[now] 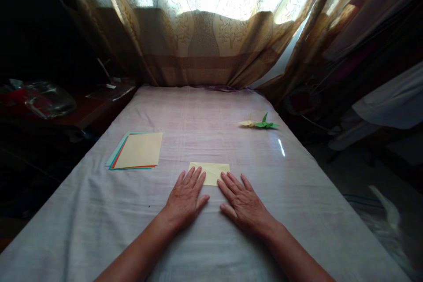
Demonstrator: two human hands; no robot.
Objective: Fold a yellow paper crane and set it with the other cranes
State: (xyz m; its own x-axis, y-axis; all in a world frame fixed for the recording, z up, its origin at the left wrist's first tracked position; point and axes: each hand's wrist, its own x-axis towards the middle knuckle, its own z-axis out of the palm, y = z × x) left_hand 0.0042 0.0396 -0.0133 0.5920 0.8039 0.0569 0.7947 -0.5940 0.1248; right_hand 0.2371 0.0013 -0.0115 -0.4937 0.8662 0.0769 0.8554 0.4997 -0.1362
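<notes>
Rumpled pale cloth point(205, 246) everywhere; left hand point(185, 197) and right hand point(245, 205) lie flat, fingers a bit spread, gripping nothing, fingertips on the folded yellow origami paper point(212, 174) just below frame centre; cloth wrinkles could skew its crease imo.

left hand point(185, 197) and right hand point(242, 202) on folded yellow paper point(212, 174) — coloured sheets point(139, 151) leftward

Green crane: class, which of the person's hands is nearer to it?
Right. The right hand lies closer to the person than the green crane and somewhat left of it; the left hand lies much farther left.
</notes>
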